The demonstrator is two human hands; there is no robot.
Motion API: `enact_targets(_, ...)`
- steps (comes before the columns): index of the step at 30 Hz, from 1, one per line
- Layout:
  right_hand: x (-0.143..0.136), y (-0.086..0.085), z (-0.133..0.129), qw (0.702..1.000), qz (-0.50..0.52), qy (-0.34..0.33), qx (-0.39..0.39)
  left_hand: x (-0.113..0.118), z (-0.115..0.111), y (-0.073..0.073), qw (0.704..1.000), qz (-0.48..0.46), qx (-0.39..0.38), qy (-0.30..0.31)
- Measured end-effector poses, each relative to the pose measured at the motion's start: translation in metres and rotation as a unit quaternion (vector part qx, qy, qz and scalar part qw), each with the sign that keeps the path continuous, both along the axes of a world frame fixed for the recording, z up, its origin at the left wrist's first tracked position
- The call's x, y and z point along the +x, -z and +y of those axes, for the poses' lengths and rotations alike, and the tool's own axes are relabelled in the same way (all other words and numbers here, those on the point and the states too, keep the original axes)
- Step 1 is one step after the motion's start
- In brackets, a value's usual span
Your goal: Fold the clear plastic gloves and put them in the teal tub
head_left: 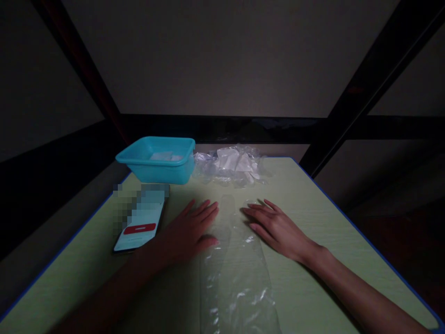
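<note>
A thin, clear plastic piece lies flat and slightly wrinkled on the table between my hands. Its far end splits into narrow, rounded strips; its near end runs out of the picture. I cannot tell if it is a bag or a glove. My left hand is beside its left edge, palm down, fingers stretched and thumb tip close to the plastic. On the other side, my right hand is palm down with fingers spread, the fingertips at the right strip. Neither hand grips anything.
A blue plastic basket with white pieces inside stands at the back left. Next to it is a crumpled heap of clear plastic and white paper. A lit phone lies left of my left hand. The pale table has a blue edge.
</note>
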State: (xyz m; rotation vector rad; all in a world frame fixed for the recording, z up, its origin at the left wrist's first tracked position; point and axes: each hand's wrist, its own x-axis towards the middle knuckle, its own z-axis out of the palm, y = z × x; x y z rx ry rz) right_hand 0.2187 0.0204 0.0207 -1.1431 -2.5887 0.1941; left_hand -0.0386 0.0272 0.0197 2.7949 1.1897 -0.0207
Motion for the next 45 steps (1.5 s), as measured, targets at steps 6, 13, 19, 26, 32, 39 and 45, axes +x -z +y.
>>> enact_targets(6,-0.001,0.002,0.000,0.999,0.005,0.027,0.038,0.007,0.006,0.000,0.998,-0.061,0.035,-0.008)
enact_targets(13,-0.005,0.001,-0.004,0.999,-0.014,-0.033,-0.019,0.034,-0.020,0.005,0.988,-0.148,0.043,0.027)
enact_targets(19,-0.003,0.008,-0.004,0.996,-0.073,-0.030,-0.035,0.038,-0.025,0.013,0.997,-0.062,0.005,0.051)
enact_targets(26,-0.003,0.007,-0.002,0.995,-0.083,-0.028,-0.042,0.036,-0.022,0.007,0.997,-0.046,-0.021,0.053)
enact_targets(32,-0.003,0.005,-0.003,0.995,-0.081,-0.038,-0.038,0.028,-0.031,-0.005,0.990,-0.093,-0.048,0.099)
enact_targets(39,-0.002,0.009,-0.003,0.996,-0.065,-0.041,-0.045,0.031,-0.041,0.005,0.985,-0.071,-0.079,0.139)
enact_targets(45,-0.001,0.008,-0.003,0.995,-0.071,-0.044,-0.050,0.031,-0.039,0.005,0.983,-0.079,-0.082,0.145)
